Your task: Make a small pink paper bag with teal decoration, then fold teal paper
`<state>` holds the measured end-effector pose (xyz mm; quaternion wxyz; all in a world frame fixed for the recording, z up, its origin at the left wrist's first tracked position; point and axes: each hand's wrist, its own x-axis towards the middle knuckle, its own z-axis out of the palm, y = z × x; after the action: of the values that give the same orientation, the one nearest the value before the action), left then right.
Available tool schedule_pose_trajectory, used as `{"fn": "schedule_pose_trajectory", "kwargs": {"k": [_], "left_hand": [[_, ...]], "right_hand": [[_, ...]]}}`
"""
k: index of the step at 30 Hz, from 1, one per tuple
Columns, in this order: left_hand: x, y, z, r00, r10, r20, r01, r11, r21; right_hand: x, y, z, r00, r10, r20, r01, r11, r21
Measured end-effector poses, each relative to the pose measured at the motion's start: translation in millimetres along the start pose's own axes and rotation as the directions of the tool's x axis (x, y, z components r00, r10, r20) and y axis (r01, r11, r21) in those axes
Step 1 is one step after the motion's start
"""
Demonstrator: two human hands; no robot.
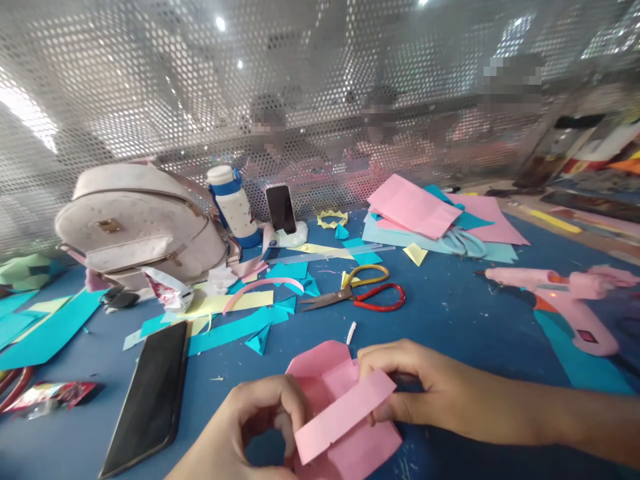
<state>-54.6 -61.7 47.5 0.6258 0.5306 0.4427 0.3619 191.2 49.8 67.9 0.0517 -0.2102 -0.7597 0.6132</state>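
Pink paper (320, 365) lies at the near side of the blue table (440, 317), between the two hands, partly folded. Left hand (265, 395): fingers curled round, pinching the paper at the left end of its raised strip (345, 415); fingertips partly covered by that strip, wrist cut off by the lower border. Right hand (413, 373): thumb and fingers pinch the paper near the strip's upper right end; the gripped part is hidden under the fingers. Lower part of the paper runs behind the strip and out at the bottom border; fold layout there not determinable.

Other items cut off or unclear: dark phone (150, 393), lower end at the border; red loop (23, 387) at the left border, identity uncertain; crumpled red wrapper (55, 395), print illegible. Pale blue scissors (465, 243) rest by stacked sheets, blades not visible. Shapes behind the perforated screen (150, 87) are blurred.

Edges and room: bare blue surface shows between the right hand and the glue gun (570, 287), whose nozzle points left. Red-and-yellow scissors (345, 293) lie beyond the paper, blades leftward. White stub (351, 332) sits just beyond the paper's far edge, near the right hand. Phone stands nearest to the left hand, apart from it.
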Motion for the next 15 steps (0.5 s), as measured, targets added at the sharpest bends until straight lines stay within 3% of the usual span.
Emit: {"fn": "schedule_pose_trajectory", "kwargs": {"k": [4, 10, 15], "left_hand": [[5, 4, 5.2, 1.0, -0.013, -0.018, 0.014, 0.998, 0.063], [9, 9, 17.7, 0.987, 0.025, -0.156, 0.003, 0.984, 0.178], [16, 21, 28.7, 0.988, 0.046, -0.148, 0.0, 0.955, 0.296]], "right_hand": [[0, -1, -1, 0.998, 0.064, 0.015, -0.065, 0.996, 0.061], [-2, -7, 4, 0.998, -0.061, 0.021, 0.058, 0.993, 0.107], [1, -8, 14, 0.992, -0.123, -0.022, 0.125, 0.981, 0.145]]}}
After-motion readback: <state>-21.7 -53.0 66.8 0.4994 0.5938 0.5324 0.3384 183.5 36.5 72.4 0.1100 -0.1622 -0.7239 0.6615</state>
